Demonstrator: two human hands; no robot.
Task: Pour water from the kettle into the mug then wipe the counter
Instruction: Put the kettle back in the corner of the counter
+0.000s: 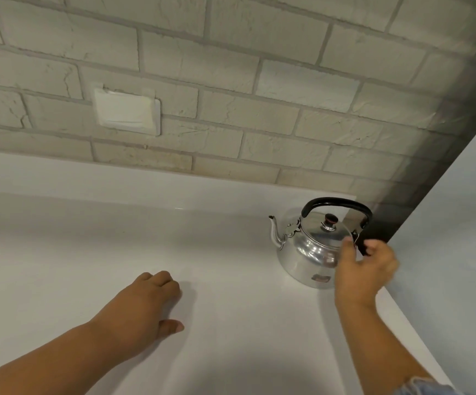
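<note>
Sitting upright at the back right corner of the smooth white counter [88, 238], against the rough painted brick wall [231, 81]: polished steel kettle [308, 252], round-bodied, thin curved spout pointing left, black arched handle standing up, likely parked out of the way. Hovering at the kettle's right side, right hand [365, 269], blurred, fingers curled near the handle's lower end, probably going for a lifting grip; maybe touching something clear with a thin curved rim, cannot tell what, or whether gripping. Resting left hand [148, 306] on the counter, loosely curled, holding nothing, probably bracing. Showing no mug or cloth.
</note>
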